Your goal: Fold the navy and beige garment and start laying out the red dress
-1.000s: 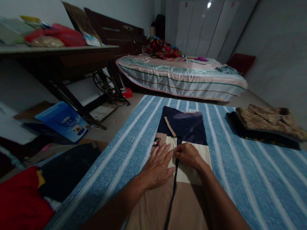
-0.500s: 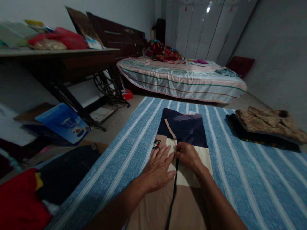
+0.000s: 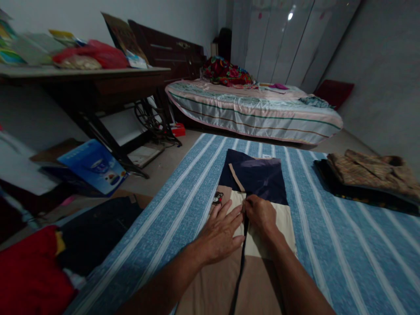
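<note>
A folded shirt (image 3: pixel 262 271) in navy, cream and tan panels lies flat on the striped bedcover, with a bear patch (image 3: pixel 217 198) on its left side. A dark strip (image 3: pixel 243 258) runs down its middle. My left hand (image 3: pixel 220 229) rests palm down on the cream and tan part, its fingers spread and their tips near the strip. Just right of it, my right hand (image 3: pixel 261 214) has its fingertips pinched on the shirt at the strip's upper end. The exact bit of cloth in the pinch is hidden by the fingers.
The blue striped bedcover (image 3: pixel 177 210) stretches all around the shirt. Folded clothes (image 3: pixel 370 175) are stacked at right. Red and dark clothes (image 3: pixel 33 267) lie at lower left, near a blue box (image 3: pixel 95 166). Beyond stand a treadle sewing table (image 3: pixel 108 83) and another bed (image 3: pixel 249 116).
The view has swung slightly left, so everything sits a little farther right. My left hand stays flat on the shirt, and my right hand keeps its pinch at the strip.
</note>
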`<state>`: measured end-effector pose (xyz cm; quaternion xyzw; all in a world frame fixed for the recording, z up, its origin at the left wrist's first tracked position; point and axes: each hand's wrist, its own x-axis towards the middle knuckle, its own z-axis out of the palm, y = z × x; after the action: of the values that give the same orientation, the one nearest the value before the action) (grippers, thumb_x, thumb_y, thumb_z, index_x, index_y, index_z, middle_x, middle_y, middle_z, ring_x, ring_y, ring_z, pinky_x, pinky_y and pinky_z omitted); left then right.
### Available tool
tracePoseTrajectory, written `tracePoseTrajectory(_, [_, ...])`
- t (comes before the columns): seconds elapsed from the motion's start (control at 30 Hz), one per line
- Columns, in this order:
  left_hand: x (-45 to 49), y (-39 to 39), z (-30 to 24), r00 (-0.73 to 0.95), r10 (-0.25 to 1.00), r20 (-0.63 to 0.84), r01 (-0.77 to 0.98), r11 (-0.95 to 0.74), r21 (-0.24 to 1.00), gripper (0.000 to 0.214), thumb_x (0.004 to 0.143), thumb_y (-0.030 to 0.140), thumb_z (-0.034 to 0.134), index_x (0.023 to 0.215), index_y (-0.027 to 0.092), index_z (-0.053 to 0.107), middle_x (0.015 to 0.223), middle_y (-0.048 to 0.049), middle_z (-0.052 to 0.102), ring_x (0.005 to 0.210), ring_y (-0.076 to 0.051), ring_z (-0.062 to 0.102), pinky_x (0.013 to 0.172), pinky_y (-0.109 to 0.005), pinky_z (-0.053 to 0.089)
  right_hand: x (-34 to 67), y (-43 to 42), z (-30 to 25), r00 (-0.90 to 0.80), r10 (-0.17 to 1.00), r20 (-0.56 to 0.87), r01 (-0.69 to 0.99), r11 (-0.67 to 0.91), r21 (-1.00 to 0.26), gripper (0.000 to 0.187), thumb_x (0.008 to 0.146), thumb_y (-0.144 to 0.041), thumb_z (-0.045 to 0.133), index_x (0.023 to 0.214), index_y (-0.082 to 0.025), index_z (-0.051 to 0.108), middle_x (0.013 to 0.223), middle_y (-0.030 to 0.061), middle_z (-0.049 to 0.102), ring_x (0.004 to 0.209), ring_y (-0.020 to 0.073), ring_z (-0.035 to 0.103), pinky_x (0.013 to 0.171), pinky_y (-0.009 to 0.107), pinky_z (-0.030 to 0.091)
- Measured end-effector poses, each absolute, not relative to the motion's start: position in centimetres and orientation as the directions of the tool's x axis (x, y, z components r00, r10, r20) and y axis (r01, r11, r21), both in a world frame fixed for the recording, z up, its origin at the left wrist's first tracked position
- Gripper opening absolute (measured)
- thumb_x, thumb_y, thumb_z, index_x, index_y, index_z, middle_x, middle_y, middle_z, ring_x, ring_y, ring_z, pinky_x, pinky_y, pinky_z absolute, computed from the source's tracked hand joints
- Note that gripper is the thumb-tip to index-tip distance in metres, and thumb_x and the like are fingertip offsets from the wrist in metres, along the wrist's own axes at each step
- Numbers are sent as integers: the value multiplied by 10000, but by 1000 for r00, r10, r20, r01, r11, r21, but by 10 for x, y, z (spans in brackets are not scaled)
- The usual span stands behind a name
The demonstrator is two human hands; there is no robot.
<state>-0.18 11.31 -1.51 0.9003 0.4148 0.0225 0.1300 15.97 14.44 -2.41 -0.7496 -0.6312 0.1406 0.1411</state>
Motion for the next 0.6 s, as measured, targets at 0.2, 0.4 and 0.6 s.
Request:
tracePoseTrajectory(0.2, [-3, 114, -21, 659, 750, -51, 736, -629, 250, 591, 849, 346, 533, 1405, 206, 388, 1525, -48, 306, 1421, -321, 144, 1124, -551, 168, 159, 143, -26, 170, 985, -8, 919, -162, -360, 253, 907, -346, 437, 890, -260, 674, 781, 47, 708, 710, 191, 627, 559, 272, 263])
tracePoseTrajectory(0.4, [-4, 115, -26, 674, 739, 25, 705, -653, 277, 529, 890, 445, 485, 1366, 220, 433, 1479, -75, 384, 1417, -314, 163, 1118, -557, 173, 159, 144, -43, 2, 931, 366, 934, 129, -333, 186, 879, -229, 466, 864, -210, 651, 790, 45, 667, 739, 175, 584, 631, 260, 331])
tracePoseTrajectory(0.6, [-4, 114, -24, 671, 741, 18, 713, -652, 257, 482, 883, 439, 499, 1300, 197, 496, 1425, -92, 448, 1409, -320, 188, 1118, -555, 182, 159, 144, -49, -229, 855, 466, 856, 405, -322, 211, 839, -111, 448, 845, -201, 638, 817, 40, 647, 799, 184, 557, 712, 265, 362])
